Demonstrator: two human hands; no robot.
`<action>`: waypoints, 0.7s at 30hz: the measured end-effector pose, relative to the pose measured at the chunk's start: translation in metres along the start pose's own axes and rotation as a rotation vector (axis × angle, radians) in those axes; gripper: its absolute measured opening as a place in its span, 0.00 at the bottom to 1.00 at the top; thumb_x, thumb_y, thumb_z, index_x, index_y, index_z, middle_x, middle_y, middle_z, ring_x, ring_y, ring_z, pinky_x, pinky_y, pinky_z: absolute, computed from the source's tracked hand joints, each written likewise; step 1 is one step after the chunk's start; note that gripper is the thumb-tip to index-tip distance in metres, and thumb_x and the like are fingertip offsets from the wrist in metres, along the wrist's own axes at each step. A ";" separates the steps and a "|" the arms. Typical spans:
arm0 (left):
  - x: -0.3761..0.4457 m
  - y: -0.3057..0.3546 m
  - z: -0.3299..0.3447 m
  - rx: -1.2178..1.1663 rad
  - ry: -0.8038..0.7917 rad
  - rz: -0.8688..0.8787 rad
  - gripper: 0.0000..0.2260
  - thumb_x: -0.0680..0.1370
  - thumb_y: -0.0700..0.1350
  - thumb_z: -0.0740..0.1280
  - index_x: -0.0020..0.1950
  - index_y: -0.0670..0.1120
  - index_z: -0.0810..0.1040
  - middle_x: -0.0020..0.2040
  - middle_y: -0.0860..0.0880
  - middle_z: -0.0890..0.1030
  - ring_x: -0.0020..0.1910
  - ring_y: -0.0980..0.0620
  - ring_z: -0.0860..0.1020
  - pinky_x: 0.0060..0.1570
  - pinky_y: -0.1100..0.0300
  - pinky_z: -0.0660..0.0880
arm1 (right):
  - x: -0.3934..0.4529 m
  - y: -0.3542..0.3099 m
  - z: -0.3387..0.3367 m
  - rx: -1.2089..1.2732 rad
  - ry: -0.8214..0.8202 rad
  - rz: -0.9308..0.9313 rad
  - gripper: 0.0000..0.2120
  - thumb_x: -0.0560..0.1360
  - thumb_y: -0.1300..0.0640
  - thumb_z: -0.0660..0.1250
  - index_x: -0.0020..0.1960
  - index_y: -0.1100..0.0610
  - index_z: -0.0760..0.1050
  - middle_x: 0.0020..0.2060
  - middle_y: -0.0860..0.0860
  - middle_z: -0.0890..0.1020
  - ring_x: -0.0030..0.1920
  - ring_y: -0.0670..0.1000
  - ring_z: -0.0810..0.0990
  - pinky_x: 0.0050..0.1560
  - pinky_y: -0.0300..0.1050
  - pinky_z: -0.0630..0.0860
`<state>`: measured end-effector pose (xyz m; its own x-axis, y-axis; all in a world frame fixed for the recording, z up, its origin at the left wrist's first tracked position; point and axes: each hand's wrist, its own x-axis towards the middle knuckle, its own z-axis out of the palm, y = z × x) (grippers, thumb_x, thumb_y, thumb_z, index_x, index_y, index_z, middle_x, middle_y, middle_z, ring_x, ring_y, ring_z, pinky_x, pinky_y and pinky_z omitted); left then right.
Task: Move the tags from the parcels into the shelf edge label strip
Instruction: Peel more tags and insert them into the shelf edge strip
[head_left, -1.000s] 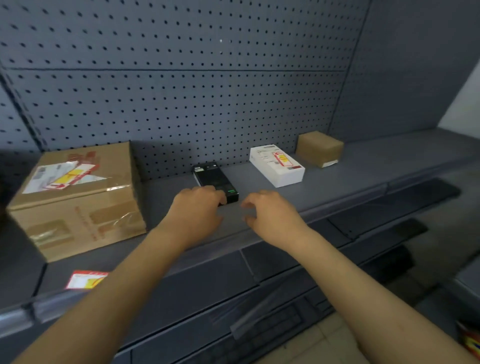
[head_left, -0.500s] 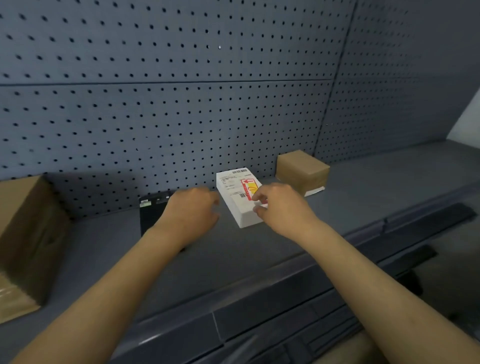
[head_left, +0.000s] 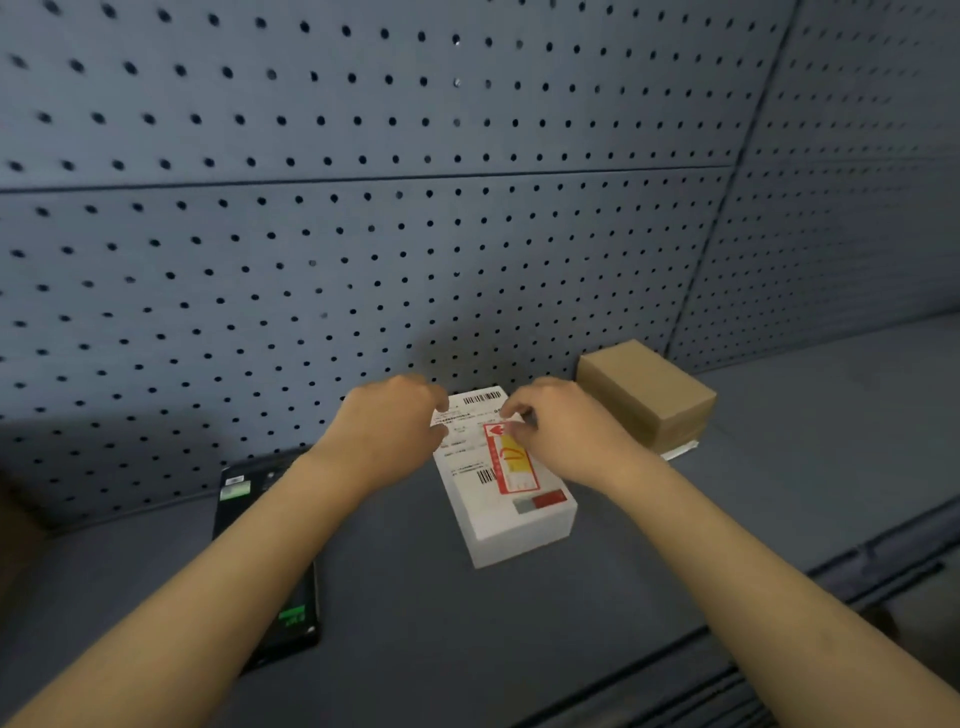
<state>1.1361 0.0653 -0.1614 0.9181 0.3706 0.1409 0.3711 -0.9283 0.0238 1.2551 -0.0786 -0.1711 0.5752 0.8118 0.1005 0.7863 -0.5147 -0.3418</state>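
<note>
Grey shelf (head_left: 597, 613); black box (head_left: 270, 618) lying flat at near left, partly under the left forearm. White parcel (head_left: 511, 499) mid-shelf, red-yellow tag (head_left: 511, 462) flat on its top. Left hand (head_left: 389, 428) curled on the parcel's far-left edge. Right hand (head_left: 563, 428) pinching the tag's far end. Brown box (head_left: 649, 395) just behind, against the pegboard (head_left: 363, 234).

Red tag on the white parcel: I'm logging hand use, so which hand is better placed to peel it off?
Probably the right hand: its fingers touch the red tag, while the left hand steadies the white parcel.
</note>
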 end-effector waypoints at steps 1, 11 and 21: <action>0.004 0.000 0.001 0.007 -0.009 -0.010 0.13 0.79 0.51 0.62 0.63 0.51 0.74 0.60 0.51 0.78 0.53 0.50 0.78 0.48 0.57 0.74 | 0.005 0.003 0.003 0.018 -0.020 0.008 0.13 0.77 0.51 0.65 0.60 0.51 0.77 0.58 0.50 0.77 0.52 0.50 0.78 0.53 0.48 0.79; 0.029 0.016 0.005 0.041 -0.020 -0.115 0.13 0.79 0.50 0.60 0.63 0.52 0.74 0.59 0.51 0.77 0.53 0.49 0.79 0.49 0.57 0.73 | 0.042 0.035 0.001 0.239 -0.246 0.084 0.17 0.75 0.53 0.69 0.62 0.55 0.72 0.48 0.48 0.79 0.47 0.48 0.79 0.47 0.42 0.77; 0.025 0.033 0.001 0.041 -0.016 -0.193 0.13 0.79 0.52 0.61 0.62 0.52 0.75 0.58 0.52 0.78 0.52 0.49 0.79 0.51 0.55 0.76 | 0.044 0.056 -0.018 0.470 -0.211 0.100 0.04 0.77 0.61 0.64 0.51 0.55 0.74 0.42 0.49 0.80 0.34 0.44 0.78 0.29 0.34 0.72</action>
<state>1.1711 0.0439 -0.1579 0.8313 0.5422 0.1221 0.5454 -0.8381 0.0082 1.3281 -0.0766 -0.1689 0.5460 0.8279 -0.1283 0.5159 -0.4529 -0.7272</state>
